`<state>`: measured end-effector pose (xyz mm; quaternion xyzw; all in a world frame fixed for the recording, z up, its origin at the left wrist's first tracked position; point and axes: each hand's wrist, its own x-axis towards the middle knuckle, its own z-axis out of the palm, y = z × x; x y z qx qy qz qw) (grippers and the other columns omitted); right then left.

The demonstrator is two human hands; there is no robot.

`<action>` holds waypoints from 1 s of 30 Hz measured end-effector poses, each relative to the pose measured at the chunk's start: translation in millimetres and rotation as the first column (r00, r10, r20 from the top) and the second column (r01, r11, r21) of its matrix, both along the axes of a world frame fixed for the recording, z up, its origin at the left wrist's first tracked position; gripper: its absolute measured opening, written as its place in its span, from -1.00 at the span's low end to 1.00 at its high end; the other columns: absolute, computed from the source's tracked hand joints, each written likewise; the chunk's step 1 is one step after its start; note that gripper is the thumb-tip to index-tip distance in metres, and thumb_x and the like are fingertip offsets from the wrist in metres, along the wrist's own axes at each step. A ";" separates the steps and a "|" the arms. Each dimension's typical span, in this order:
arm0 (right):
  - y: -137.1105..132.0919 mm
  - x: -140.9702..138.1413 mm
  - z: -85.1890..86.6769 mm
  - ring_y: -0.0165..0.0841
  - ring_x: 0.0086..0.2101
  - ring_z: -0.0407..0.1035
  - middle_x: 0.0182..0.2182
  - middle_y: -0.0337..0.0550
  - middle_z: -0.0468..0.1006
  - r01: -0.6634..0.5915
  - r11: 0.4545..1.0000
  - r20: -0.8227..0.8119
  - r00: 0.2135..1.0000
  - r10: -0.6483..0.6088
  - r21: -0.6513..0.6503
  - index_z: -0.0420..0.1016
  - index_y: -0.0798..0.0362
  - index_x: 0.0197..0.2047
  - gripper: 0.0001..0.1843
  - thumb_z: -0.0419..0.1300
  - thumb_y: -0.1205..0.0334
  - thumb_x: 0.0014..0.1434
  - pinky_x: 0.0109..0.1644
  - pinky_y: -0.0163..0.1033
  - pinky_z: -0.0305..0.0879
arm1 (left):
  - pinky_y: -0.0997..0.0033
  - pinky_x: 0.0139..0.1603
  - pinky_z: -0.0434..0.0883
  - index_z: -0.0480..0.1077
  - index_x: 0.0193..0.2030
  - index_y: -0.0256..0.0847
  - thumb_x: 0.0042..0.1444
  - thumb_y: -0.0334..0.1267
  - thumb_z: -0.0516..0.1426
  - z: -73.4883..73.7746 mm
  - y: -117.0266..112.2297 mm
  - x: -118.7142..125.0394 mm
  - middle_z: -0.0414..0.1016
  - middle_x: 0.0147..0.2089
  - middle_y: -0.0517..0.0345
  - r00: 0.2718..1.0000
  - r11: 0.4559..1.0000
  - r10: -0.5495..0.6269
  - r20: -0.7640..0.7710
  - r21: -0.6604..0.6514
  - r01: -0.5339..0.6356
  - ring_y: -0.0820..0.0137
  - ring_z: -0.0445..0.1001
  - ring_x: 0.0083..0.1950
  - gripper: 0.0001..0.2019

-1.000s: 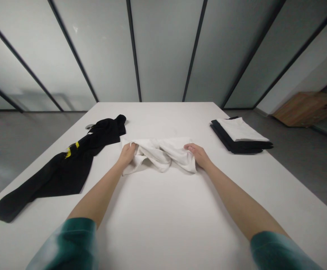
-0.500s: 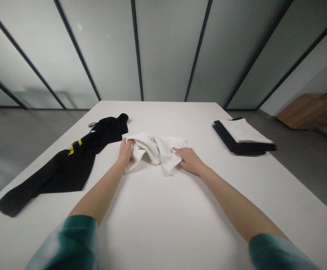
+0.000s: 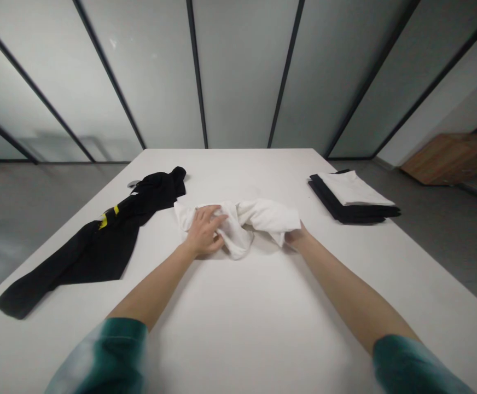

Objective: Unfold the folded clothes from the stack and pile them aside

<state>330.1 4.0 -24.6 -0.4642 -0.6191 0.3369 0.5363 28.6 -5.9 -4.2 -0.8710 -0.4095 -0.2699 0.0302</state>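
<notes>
A crumpled white garment point(image 3: 259, 219) lies in the middle of the white table point(image 3: 238, 317). My left hand point(image 3: 204, 232) rests on top of its left part, fingers spread over the cloth. My right hand point(image 3: 295, 236) is at the garment's right end, mostly covered by a lifted fold of the cloth that it grips from below.
A long black garment with yellow marks point(image 3: 99, 238) stretches across the left of the table. A folded stack of black and white cloth point(image 3: 351, 197) sits at the right. A wooden cabinet point(image 3: 447, 158) stands on the floor beyond. Glass partition walls stand behind the table.
My left hand has moved right, onto the top of the white garment. My right hand has shifted right and gone under the cloth's end, lifting it.
</notes>
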 end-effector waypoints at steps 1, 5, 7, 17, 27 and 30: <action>2.6 1.7 4.7 -0.17 -0.32 0.53 -0.42 -0.14 0.61 -0.036 0.997 -0.169 0.985 0.023 -0.070 0.54 -0.08 -0.23 -0.61 0.02 -0.13 0.22 -0.21 -0.08 0.50 | -0.17 0.35 0.02 0.32 0.24 -0.12 -0.05 -0.25 0.17 1.3 -3.4 3.8 0.12 0.39 -0.13 0.995 0.998 -0.069 -0.074 -0.008 0.069 -0.08 0.06 0.39 -0.38; 10.1 11.2 15.9 -0.18 -0.02 0.47 -0.05 -0.07 0.57 -0.127 0.963 -0.675 0.734 -0.069 -0.237 0.42 -0.09 -0.02 -0.50 0.04 -0.25 0.17 0.08 0.01 0.42 | -0.11 0.41 -0.06 0.26 0.32 -0.16 0.06 -0.17 0.16 1.3 -3.9 12.7 0.11 0.41 -0.18 0.966 0.991 -0.132 -0.221 -0.049 0.124 0.00 0.05 0.42 -0.36; 12.0 19.3 10.6 -0.18 0.08 0.39 0.07 -0.04 0.48 0.094 0.964 -0.542 0.811 -0.220 -0.249 0.32 -0.12 0.12 -0.44 0.07 -0.22 0.15 0.16 0.04 0.34 | -0.09 0.41 -0.03 0.32 0.27 -0.18 0.12 -0.16 0.14 0.4 0.3 13.8 0.29 0.28 -0.18 0.975 0.998 -0.032 -0.218 -0.055 0.021 0.04 0.21 0.32 -0.45; -9.9 6.7 -7.3 -0.04 0.32 0.03 0.33 0.10 0.22 -0.072 0.929 0.677 0.706 -0.209 0.363 0.20 0.04 0.34 -0.33 0.10 0.04 0.20 0.32 0.14 0.01 | 0.20 -0.10 0.36 0.39 -0.48 -0.20 0.25 -0.06 -0.06 4.5 19.3 8.1 0.45 -0.38 0.02 0.893 0.859 0.335 0.300 -0.486 -0.159 0.21 0.43 -0.22 -0.61; -11.9 -16.7 14.3 -0.20 -0.26 0.38 -0.40 -0.04 0.58 -0.141 0.990 0.747 0.661 0.070 0.032 0.55 0.04 -0.40 -0.59 0.02 0.02 0.31 -0.01 -0.07 0.18 | 0.24 -0.07 0.51 0.49 -0.16 -0.24 0.14 0.03 0.17 18.0 36.3 -11.2 0.62 -0.27 0.01 0.071 0.561 0.743 0.666 -0.677 0.476 0.19 0.59 -0.14 -0.65; -4.8 -6.4 20.5 -0.25 -0.41 0.38 -0.55 -0.14 0.50 -0.134 0.975 0.316 0.930 0.186 -0.178 0.45 0.03 -0.50 -0.55 0.09 -0.14 0.21 -0.24 -0.18 0.26 | 0.21 0.01 0.52 0.49 -0.05 -0.25 0.18 0.01 0.14 23.3 40.2 -20.7 0.63 -0.16 -0.02 -0.002 0.591 0.710 0.705 -0.594 0.545 0.17 0.59 -0.06 -0.62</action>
